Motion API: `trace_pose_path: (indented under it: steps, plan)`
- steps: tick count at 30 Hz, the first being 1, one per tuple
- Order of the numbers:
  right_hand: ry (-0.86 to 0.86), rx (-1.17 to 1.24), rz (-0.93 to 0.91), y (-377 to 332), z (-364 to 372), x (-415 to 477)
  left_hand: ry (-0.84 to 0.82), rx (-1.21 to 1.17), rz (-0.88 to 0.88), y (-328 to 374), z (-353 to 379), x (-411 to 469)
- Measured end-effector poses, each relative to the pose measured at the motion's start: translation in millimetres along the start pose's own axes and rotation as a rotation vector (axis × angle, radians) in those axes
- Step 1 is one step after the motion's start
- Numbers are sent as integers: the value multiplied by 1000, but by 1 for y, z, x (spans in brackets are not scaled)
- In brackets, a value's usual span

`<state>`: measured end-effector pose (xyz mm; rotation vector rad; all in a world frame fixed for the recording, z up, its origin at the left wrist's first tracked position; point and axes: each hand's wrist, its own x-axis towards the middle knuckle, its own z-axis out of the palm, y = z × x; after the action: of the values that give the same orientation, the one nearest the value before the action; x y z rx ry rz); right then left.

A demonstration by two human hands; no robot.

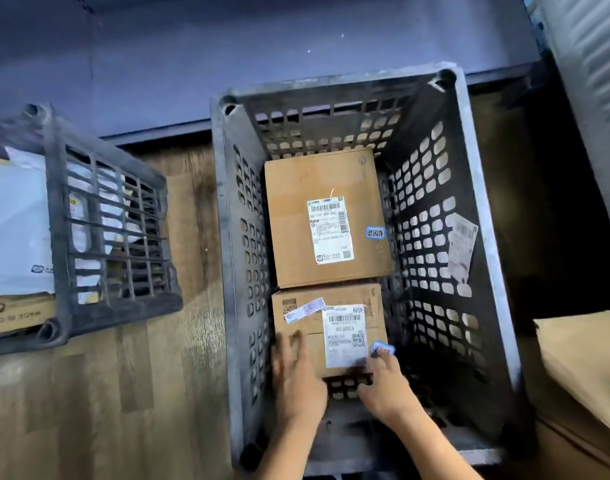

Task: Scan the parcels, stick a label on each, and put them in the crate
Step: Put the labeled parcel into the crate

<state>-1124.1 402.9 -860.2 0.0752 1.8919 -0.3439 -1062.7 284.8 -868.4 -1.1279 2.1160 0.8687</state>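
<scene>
A dark perforated crate [483, 237] stands on the floor in the middle of the view. Two cardboard parcels lie on its bottom. The far parcel [289, 216] carries a white shipping label and a small blue sticker [375, 232] at its right edge. The near parcel [331, 299] has a white label and a blue sticker [383, 348] at its near right corner. My left hand [294, 375] lies flat on the near parcel's left side, fingers spread. My right hand [386, 386] holds its near right corner, fingertips at the blue sticker.
A second dark crate [99, 216] at the left holds white mailer bags and a cardboard box. A large cardboard box [584, 368] stands at the right edge. A loose label [461, 247] sticks on the middle crate's right wall. Wooden floor lies between the crates.
</scene>
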Motion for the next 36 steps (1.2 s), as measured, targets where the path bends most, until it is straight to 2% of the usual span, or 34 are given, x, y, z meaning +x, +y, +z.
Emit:
trace_pose_path:
  steps: [2,4,6,9,11,13,17,19,23,28,33,36]
  plan:
    - [143,17,36,-5,2,1,-83,261,179,5,1,-1]
    - [210,190,100,-11,-1,5,-195,408,236,7,1,1]
    - [131,220,93,-13,-4,13,-262,500,224,6,2,5]
    - [27,37,121,-14,-11,24,-317,585,187,8,2,9]
    - [-1,-122,169,-19,-23,26,-354,557,169,12,0,10]
    - [5,-151,168,-24,-36,22,-358,489,159,17,-7,9]
    - [264,-92,81,-29,-55,-6,-250,365,203,25,-39,-6]
    - [300,-83,75,-30,-57,-29,-225,350,249,29,-58,-22]
    - [189,-80,40,-42,-48,-89,-170,305,269,37,-102,-60]
    - [37,-70,-130,-89,-52,-167,-78,228,181,40,-181,-110]
    - [12,-121,-209,-153,-60,-236,-3,126,82,20,-271,-166]
    - [20,-148,-282,-197,-54,-271,108,-17,23,-5,-322,-199]
